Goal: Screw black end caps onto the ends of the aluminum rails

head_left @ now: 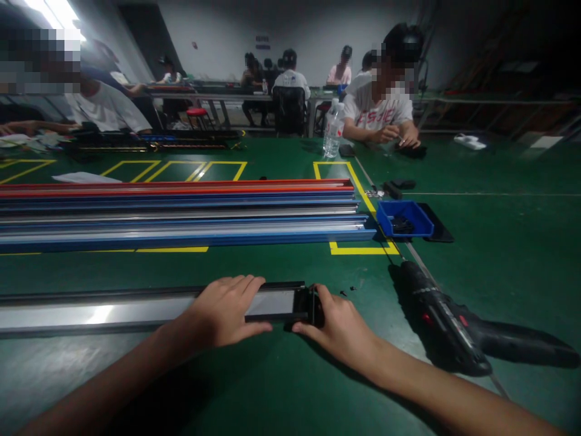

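A long black-edged metal profile (136, 309) with a silvery inner face lies on the green table in front of me. My left hand (227, 312) grips it across its width near the right end, fingers over the far edge and thumb at the near edge. At that end, my right hand (338, 318) pinches a small black end cap (314, 306) between fingers and thumb. The cap sits against the profile's end; how deeply it is seated I cannot tell. Tiny black pieces (348, 291) lie just beyond my right hand.
Red and blue long profiles (181, 236) lie side by side farther back. A blue bin (403, 219) holds dark small parts. To the right rests a black power screwdriver (449, 321). Water bottles (334, 130) stand near a co-worker (381, 109) across the table.
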